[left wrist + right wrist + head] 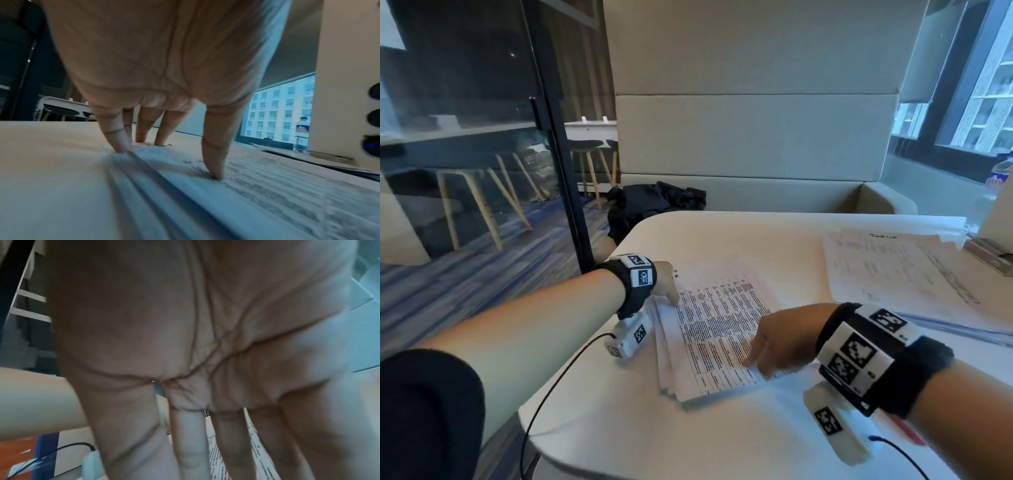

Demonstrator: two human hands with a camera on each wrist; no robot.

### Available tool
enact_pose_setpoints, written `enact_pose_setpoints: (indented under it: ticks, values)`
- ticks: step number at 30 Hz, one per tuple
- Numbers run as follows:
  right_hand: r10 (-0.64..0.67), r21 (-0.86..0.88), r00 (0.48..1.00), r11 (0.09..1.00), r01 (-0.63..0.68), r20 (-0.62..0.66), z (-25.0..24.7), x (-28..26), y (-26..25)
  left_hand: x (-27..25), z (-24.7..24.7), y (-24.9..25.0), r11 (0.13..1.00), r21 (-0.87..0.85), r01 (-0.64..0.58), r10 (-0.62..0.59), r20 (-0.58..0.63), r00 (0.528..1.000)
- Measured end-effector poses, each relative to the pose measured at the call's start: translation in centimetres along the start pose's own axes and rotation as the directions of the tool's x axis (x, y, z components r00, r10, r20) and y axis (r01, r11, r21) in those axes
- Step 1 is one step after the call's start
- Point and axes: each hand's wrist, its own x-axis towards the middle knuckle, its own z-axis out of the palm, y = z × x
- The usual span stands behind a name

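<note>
- paper stack (717, 329), printed with dense rows of small black text too fine to read, lies flat on the white tabletop (619, 428). it sits close to the left edge, between the two rounded left corners.
- it is turned askew to the tabletop's edges, and its left side is fanned, so several sheet edges show stepped one under another.
- left hand (666, 279) stands on the stack's far left corner. its fingers are straight and spread, with the tips pressing down on the paper, and it pinches nothing.
- in the left wrist view the thumb (213, 155) meets the printed area, and the outermost finger (117, 138) sits at the fanned edge.
- right hand (779, 337) rests on the stack's right side, toward its near corner. its fingers are straight and a little apart, with the tips flat on the top sheet, and it grips nothing.
- left wristband (635, 270) and right wristband (866, 353) are black and carry black-and-white marker squares.
- black cable (558, 387) curves from below the left wrist over the tabletop's near left corner.
- second pile of printed papers (893, 270) lies toward the tabletop's far right, well apart from the stack.
- water bottle (302, 134) stands beyond the tabletop's right end, by the window.
- dark cloth bundle (654, 202) lies on the pale bench (756, 137), just behind the tabletop's far left corner.
</note>
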Motion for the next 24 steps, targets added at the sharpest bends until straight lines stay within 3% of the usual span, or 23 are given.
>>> enact_pose_setpoints:
  ticks: [8, 12, 17, 24]
  values:
    - [-0.028, 0.073, 0.999, 0.997, 0.029, -0.015, 0.1, 0.1, 0.4, 1.6, -0.3, -1.4, 0.987, -0.131, 0.089, -0.09, -0.004, 0.996]
    - [-0.024, 0.071, 0.999, 0.997, 0.026, -0.029, 0.4, 0.3, 0.6, 1.1, -0.2, -1.3, 0.946, -0.324, 0.003, -0.071, -0.199, 0.977]
    - [-0.018, 0.076, 0.999, 0.997, 0.021, -0.036, 0.2, 0.0, 0.4, -1.1, -0.8, -0.2, 0.682, -0.676, -0.279, -0.04, -0.415, 0.909]
    - [-0.017, 0.086, 0.998, 0.996, 0.021, -0.054, 0.2, -0.5, 0.0, -6.1, -1.7, 2.7, 0.37, -0.711, -0.597, -0.013, -0.647, 0.762]
